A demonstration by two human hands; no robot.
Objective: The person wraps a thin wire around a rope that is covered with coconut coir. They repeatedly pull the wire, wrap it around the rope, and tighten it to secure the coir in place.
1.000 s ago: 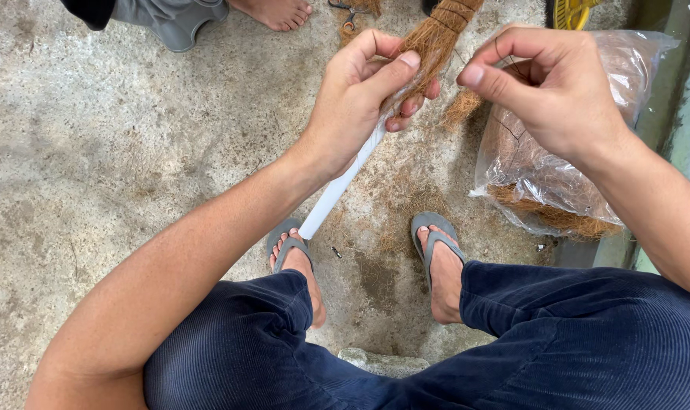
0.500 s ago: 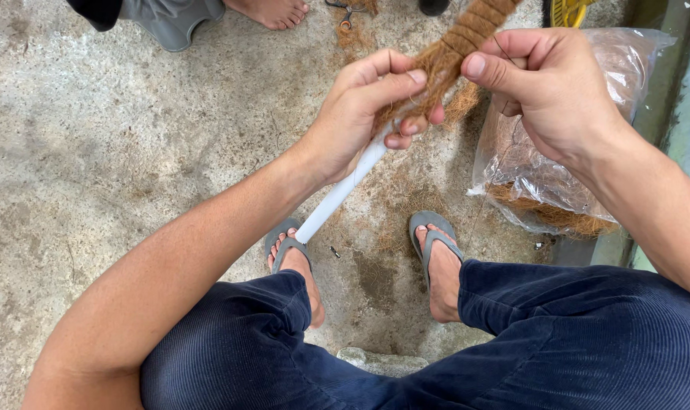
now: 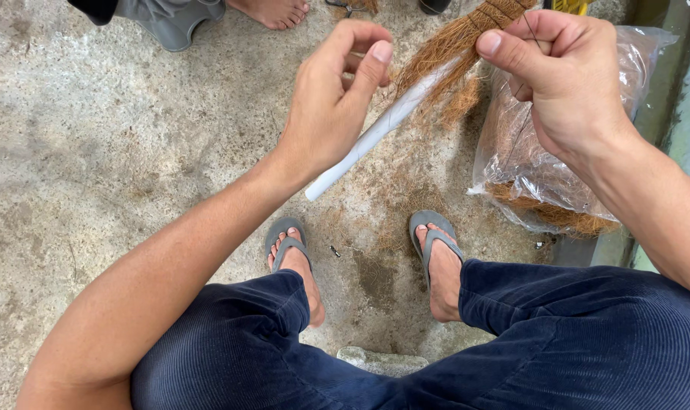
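Both hands (image 3: 337, 99) on fibre brush (image 3: 451, 45)

I was sitting low in a simple outdoor work yard, a place for hand craft and not a proper workshop. The floor (image 3: 94, 152) was bare rough concrete, stained and dusty, with loose brown fibre scattered between my 2 grey sandals (image 3: 436, 235). A clear plastic bag (image 3: 535, 167) full of the same brown fibre lay on the ground beside a concrete edge (image 3: 664, 99) at my right. Another person's bare foot (image 3: 273, 11) rested on the same floor in front of me. There was no table or bench, only the ground.
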